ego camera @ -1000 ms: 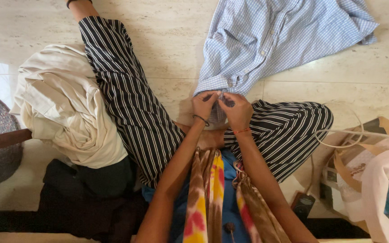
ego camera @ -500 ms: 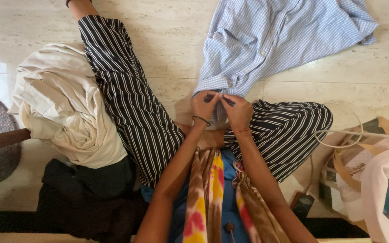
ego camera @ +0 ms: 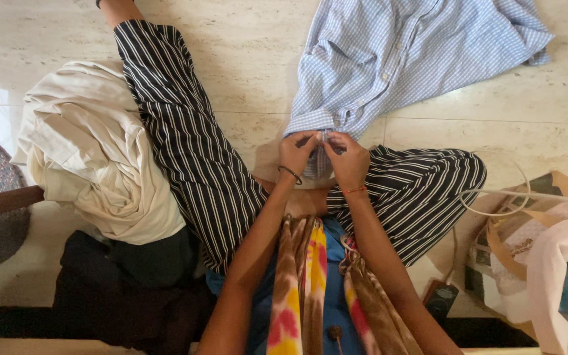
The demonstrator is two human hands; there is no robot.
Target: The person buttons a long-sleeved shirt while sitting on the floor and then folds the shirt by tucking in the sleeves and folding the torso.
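Head view: we look straight down on a person seated on a pale marble floor (ego camera: 244, 72), legs in black-and-white striped trousers (ego camera: 185, 138) spread to either side. Both of the person's hands meet just above the lap. The left hand (ego camera: 296, 152), with a dark band at the wrist, and the right hand (ego camera: 350, 160), with a thin red thread at the wrist, pinch the lower edge of a light blue checked shirt (ego camera: 396, 59) between them. The fingers (ego camera: 310, 139) of the left hand are drawn narrow on the cloth, and those of the right hand close on the same fold from the other side; the 2 sets of fingertips touch or nearly touch. We cannot tell whether anything small is held besides the fabric.

The shirt lies spread on the floor beyond the hands, its white-buttoned placket running up and away to the right, its near hem gathered at the hands.

To the left, a heap of cream cloth (ego camera: 93, 158) rests against the outstretched leg, with dark garments (ego camera: 133, 283) below it. At the right edge sits a brown paper bag (ego camera: 540, 243) with cord handles. A tie-dyed scarf (ego camera: 304, 289) in brown, yellow and pink hangs from the person's chest.
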